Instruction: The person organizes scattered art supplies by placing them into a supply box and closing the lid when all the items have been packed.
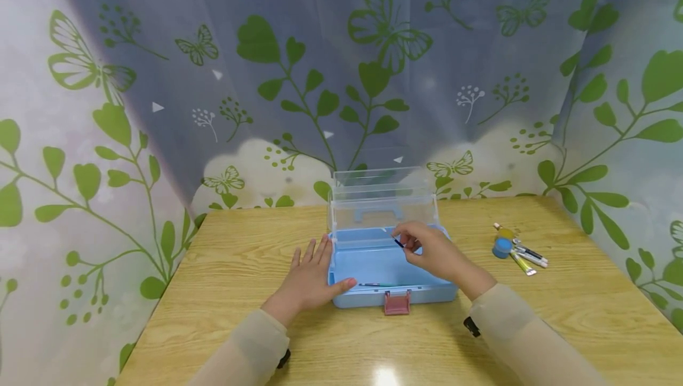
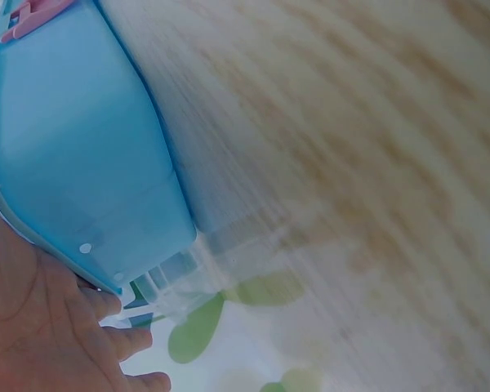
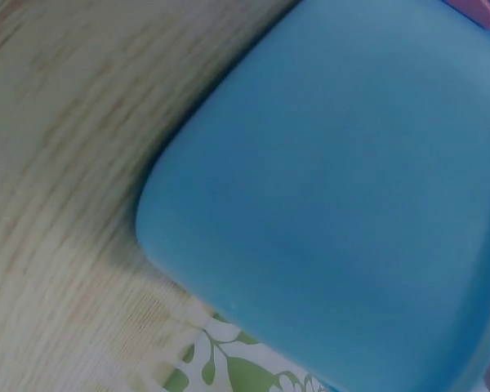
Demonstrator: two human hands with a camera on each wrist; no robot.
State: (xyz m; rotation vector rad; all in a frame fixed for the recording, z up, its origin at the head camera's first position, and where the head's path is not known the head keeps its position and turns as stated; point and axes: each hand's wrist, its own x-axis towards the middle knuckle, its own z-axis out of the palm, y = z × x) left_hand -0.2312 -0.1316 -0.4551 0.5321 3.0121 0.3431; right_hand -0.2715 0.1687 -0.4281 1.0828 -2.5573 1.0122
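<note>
Right hand (image 1: 434, 252) first: I have its fingers narrow, thumb and fingertips pinching a dark stick (image 1: 399, 243) lightly, the way you'd hold something too thin for a full fist. Its pale tip angles away toward the rear left; it may be a small brush, but it's too fine for me to be sure, and the right wrist view gives me only blue wall and bench, no fingers.

Over to the left hand (image 1: 306, 285): fingers wide and straight, laid along the left side of the blue box (image 1: 357, 300), the thumb reaching over its front left corner. It looks to me like a steadying touch, so the light box doesn't skate about. That box sits right between the hands, and the dark stick hangs above its inside.

Within it, a teal stick (image 1: 376, 284) lies along the front wall, lengthwise, where it fits best. The clear lid (image 1: 411, 214) stands raised at the back, leaving the top accessible; the pink latch (image 1: 397, 303) hangs loose in front.

Farther right on the bench (image 1: 240, 255), a blue pot (image 1: 501, 248), a yellow pot (image 1: 505, 233) and a yellow tube (image 1: 523, 263) cluster, well apart from the box.
</note>
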